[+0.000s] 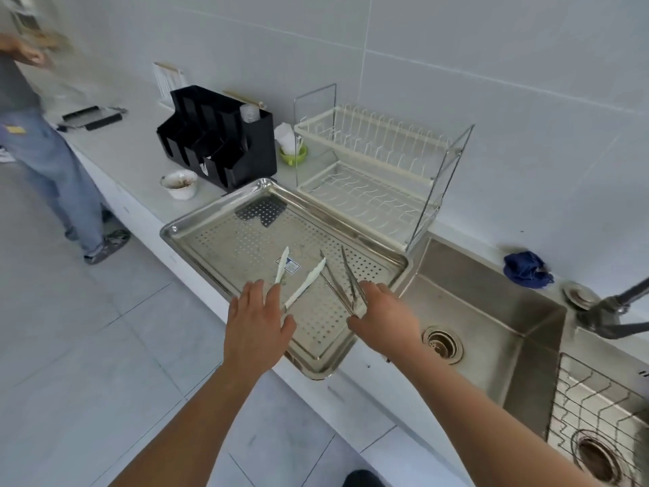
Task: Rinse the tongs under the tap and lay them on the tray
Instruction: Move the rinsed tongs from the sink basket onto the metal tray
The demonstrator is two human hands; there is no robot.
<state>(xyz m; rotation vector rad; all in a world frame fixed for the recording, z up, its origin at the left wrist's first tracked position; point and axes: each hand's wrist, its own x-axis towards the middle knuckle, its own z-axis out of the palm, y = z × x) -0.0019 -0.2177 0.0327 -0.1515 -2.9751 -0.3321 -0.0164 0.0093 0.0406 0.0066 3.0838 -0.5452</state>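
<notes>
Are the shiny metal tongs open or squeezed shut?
Open: the metal tongs form a V, tips apart above the tray, joined end in the right hand.

Silver tray point(217, 237) dotted with holes, white tongs point(305, 281), silver tongs point(346, 279), black organiser point(217, 135), blue cloth point(525, 268)

The left forearm point(196, 416) and right forearm point(474, 409) are bare along their whole visible length, the left grip point(258, 319) and right grip point(384, 318) are bare hands, and a dark, rounded shoe toe point(361, 479) shows at the bottom edge.
</notes>
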